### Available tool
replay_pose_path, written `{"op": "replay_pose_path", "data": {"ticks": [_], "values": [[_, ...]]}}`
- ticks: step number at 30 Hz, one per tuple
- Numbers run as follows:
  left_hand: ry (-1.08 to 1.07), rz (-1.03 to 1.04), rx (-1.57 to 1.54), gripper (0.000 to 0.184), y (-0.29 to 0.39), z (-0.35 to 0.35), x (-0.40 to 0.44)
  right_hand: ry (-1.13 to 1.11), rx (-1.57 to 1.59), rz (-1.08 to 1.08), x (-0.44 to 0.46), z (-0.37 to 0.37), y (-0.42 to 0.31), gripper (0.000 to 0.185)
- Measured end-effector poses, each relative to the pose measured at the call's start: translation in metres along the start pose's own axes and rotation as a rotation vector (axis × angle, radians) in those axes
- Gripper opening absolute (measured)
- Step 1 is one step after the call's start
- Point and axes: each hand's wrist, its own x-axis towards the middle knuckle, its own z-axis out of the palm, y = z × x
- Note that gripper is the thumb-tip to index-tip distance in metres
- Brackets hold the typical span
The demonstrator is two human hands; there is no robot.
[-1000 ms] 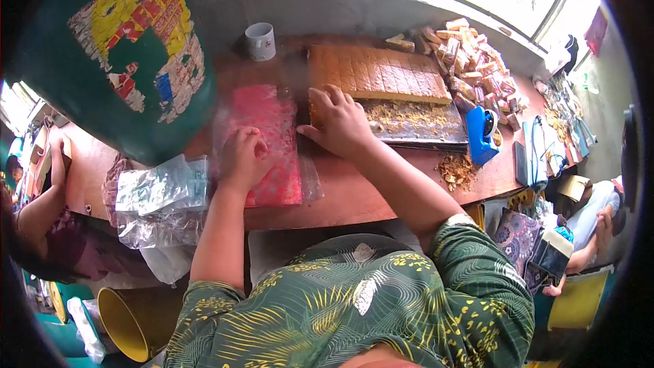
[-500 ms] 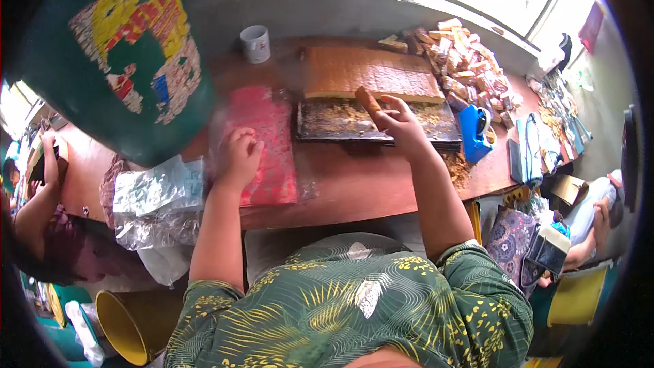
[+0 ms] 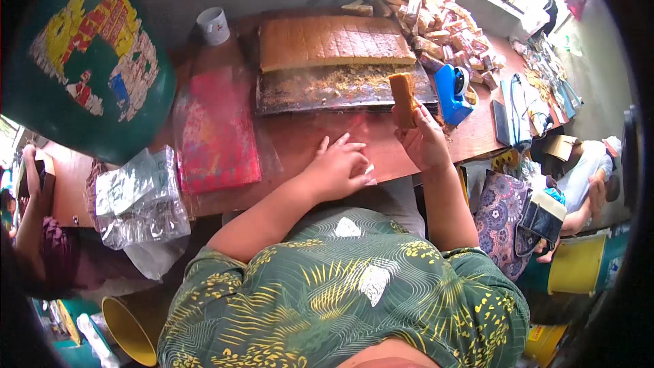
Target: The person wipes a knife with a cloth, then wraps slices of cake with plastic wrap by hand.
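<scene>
My right hand (image 3: 426,144) is closed around a slice of brown cake (image 3: 404,100), holding it upright above the table's front part. Left of it, my left hand (image 3: 339,169) is over the table edge, fingers bent, with a thin clear plastic bag (image 3: 370,176) seemingly at its thumb; the bag's outline is hard to make out. Beyond both hands, a sheet cake (image 3: 334,41) scored into slices fills the back of a dark tray (image 3: 272,103), with crumbs in front. A stack of red-printed plastic bags (image 3: 218,133) lies to the left.
Wrapped cake slices (image 3: 443,24) are heaped at the back right, behind a blue tape dispenser (image 3: 452,95). A white mug (image 3: 213,26) stands at the back. A large green drum (image 3: 95,68) and clear plastic packs (image 3: 139,191) are at left. Other people sit at both sides.
My right hand has drawn the cake slice from the tray toward me and turned it upright. My left hand has left the red bags and moved right. The view has shifted.
</scene>
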Motion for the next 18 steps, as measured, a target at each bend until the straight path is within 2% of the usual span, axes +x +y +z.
{"op": "replay_pose_path", "data": {"ticks": [2,3,4,6,8,9,12,14,18], "values": [[-0.005,0.085,0.120,0.041,0.001,0.009,-0.010,-0.046,-0.041,-0.030,-0.001,0.007,0.001,0.050],[-0.089,0.044,-0.040,0.052,-0.008,-0.005,-0.008,-0.065,-0.060,-0.043,-0.003,0.007,0.003,0.053],[0.046,0.092,-0.255,0.059,-0.031,-0.003,-0.009,-0.103,-0.193,-0.033,-0.005,0.005,0.006,0.055],[0.233,0.001,0.135,0.065,-0.041,-0.028,-0.025,-0.188,-0.458,-0.036,-0.003,0.002,0.008,0.059],[0.209,-0.148,0.274,0.067,-0.045,-0.030,-0.047,-0.282,-0.513,-0.007,-0.001,0.019,0.018,0.064],[0.199,-0.221,0.345,0.069,-0.045,-0.029,-0.055,-0.346,-0.715,-0.067,0.001,0.025,0.023,0.065],[0.214,-0.207,0.363,0.073,-0.037,-0.025,-0.069,-0.474,-1.224,-0.352,0.015,0.045,0.038,0.061],[0.226,-0.251,0.346,0.080,-0.036,-0.023,-0.071,-0.481,-1.312,-0.277,0.026,0.042,0.052,0.061],[0.248,-0.290,0.350,0.084,-0.037,-0.023,-0.070,-0.519,-1.397,-0.293,0.029,0.042,0.058,0.061]]}}
